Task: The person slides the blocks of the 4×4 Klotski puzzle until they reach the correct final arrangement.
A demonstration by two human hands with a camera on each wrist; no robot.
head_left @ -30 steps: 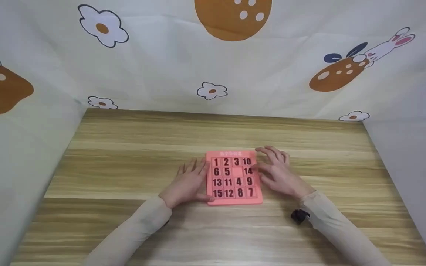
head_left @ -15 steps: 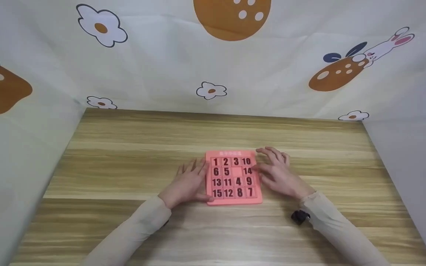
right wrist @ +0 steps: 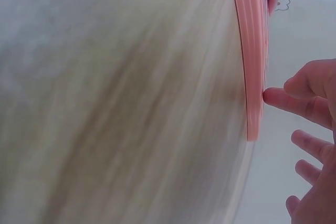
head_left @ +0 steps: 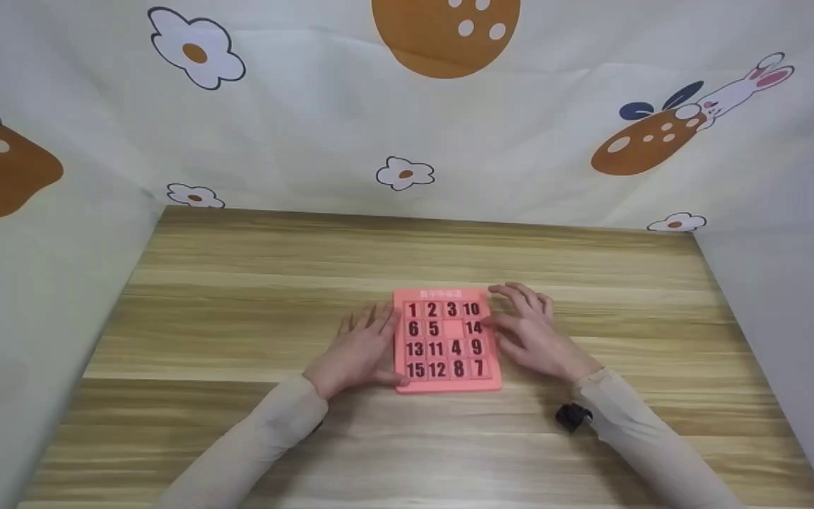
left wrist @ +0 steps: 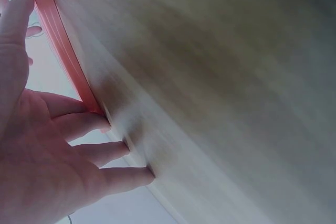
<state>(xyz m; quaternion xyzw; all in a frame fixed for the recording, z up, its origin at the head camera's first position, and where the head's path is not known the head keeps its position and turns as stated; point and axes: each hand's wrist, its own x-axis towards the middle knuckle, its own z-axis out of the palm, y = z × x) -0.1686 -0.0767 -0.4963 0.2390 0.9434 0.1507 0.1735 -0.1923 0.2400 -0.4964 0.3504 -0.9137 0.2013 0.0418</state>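
A pink sliding number puzzle (head_left: 449,385) lies flat on the table in the head view. Its square tiles carry black numbers, and the gap sits in the second row, third column. Along the frame's left side rests my left hand (head_left: 356,353), fingers extended and thumb at the lower left corner. In the left wrist view the other fingertips (left wrist: 142,176) reach down to the wood beside the pink frame (left wrist: 63,45). My right hand (head_left: 538,336) is at the puzzle's right side, its index fingertip right at the 14 tile (head_left: 473,327).
The wood-grain table (head_left: 273,261) stretches around the puzzle on all sides. Pale printed cloth (head_left: 294,127) hangs behind it and at both sides. A small black device (head_left: 573,416) is strapped at the right wrist.
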